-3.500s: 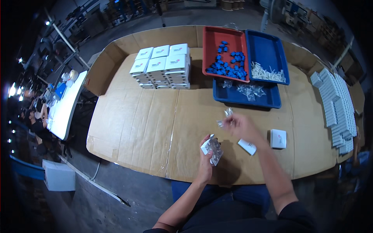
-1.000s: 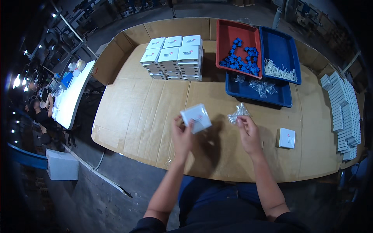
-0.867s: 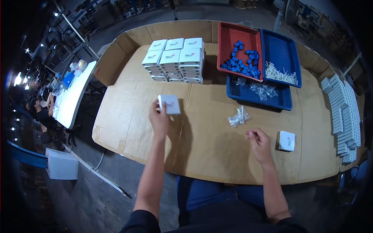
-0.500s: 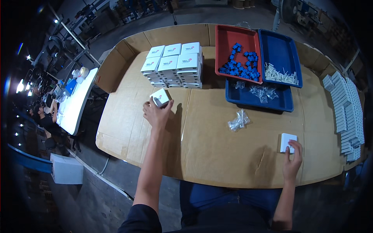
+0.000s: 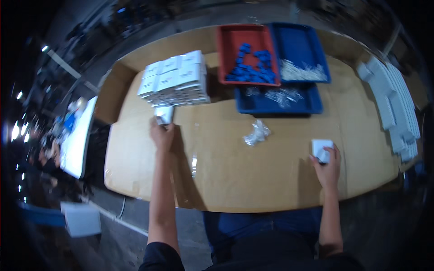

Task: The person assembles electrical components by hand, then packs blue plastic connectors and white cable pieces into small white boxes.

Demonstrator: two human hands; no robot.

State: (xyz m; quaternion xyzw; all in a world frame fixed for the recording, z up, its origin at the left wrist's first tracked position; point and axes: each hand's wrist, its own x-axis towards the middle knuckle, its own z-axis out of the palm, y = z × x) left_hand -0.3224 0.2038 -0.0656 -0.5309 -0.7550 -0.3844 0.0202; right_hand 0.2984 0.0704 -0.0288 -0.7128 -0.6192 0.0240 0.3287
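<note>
Between the fingers and thumb of my left hand [image 5: 162,136] is a small white box [image 5: 164,113], at the front of a stack of white boxes [image 5: 174,80]. The blur hides whether that box touches the stack. Over on the right, my right hand [image 5: 329,170] has its fingers and thumb closed around the near side of another small white box [image 5: 321,145], low over the cardboard-covered table [image 5: 226,176]. Small clear plastic bags [image 5: 257,133] lie in the middle, between my hands.
Small blue plastic parts [image 5: 255,70] fill part of a red tray [image 5: 230,43]. Beside it, a blue tray [image 5: 296,43] has white slim pieces [image 5: 302,72]. Clear bags lie in a lower blue tray [image 5: 280,110]. Rows of pale boxes [image 5: 392,106] line the right edge. Cardboard walls [image 5: 110,97] border the table.
The whole view has shifted and blurred. My left hand has carried its box forward to the stack's front. My right hand's fingers have closed further around its box.
</note>
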